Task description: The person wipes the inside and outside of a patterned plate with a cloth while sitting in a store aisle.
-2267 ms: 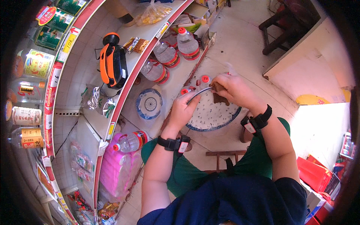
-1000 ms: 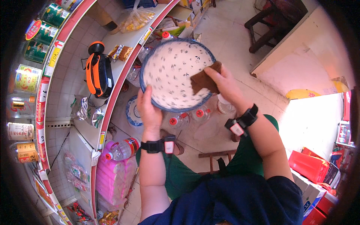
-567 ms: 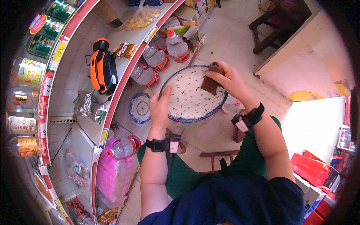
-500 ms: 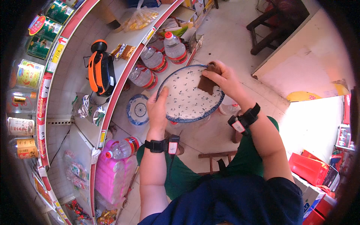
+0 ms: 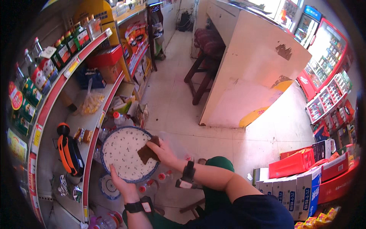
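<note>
A large round plate (image 5: 122, 152), white with small dark flowers and a blue rim, is tilted in front of me. My left hand (image 5: 122, 186) grips its near-left rim, thumb over the face and the other fingers hidden beneath. On the plate's right part, my right hand (image 5: 164, 153) presses a folded brown cloth (image 5: 147, 154) between thumb and fingers. Beyond the plate stands a clear bottle with a red cap (image 5: 121, 120). Partly covered by my left arm and the shelf, a smaller blue-and-white plate (image 5: 109, 187) lies low down.
To the left, curved shelves (image 5: 88, 160) hold an orange-and-black device (image 5: 70, 153), a bag of yellow food (image 5: 91, 104) and several bottles. A worn counter panel (image 5: 244, 76) rises ahead, a dark stool (image 5: 206, 57) beside it. Stacked cartons (image 5: 289, 194) with red boxes stand at right.
The view has swung up and to the right, showing more of the aisle, counter and fridges. Both hands still hold the plate and cloth; the cloth sits a little lower along the plate's right side.
</note>
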Available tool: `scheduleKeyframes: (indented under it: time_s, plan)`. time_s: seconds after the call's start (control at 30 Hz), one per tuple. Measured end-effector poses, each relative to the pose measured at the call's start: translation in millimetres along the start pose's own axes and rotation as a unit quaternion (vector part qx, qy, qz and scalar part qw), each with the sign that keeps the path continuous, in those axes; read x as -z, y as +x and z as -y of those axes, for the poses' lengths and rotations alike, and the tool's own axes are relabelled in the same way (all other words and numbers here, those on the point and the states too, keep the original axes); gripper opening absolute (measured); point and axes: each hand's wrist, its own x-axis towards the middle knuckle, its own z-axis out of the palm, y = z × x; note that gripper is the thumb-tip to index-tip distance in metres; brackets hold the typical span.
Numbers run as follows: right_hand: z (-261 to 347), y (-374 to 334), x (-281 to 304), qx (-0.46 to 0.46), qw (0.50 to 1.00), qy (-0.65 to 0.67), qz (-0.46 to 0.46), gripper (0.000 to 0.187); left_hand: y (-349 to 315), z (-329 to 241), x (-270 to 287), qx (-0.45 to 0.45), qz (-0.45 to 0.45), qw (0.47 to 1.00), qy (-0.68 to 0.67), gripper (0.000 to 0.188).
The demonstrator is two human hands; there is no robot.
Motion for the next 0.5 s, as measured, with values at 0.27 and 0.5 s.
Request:
scheduleKeyframes:
  time_s: [0.27,0.5]
  plan:
    - [-3.4,-7.1,-15.9,0.019,0.996,0.086,-0.022,0.024,-3.0,16.3,-18.8,-0.029,0.011,1.000,-0.004,0.061]
    - [-36.2,-25.5,-23.8,0.013,0.999,-0.029,0.008,0.029,4.4,31.6,-9.9,0.000,-0.022,0.999,-0.023,0.058]
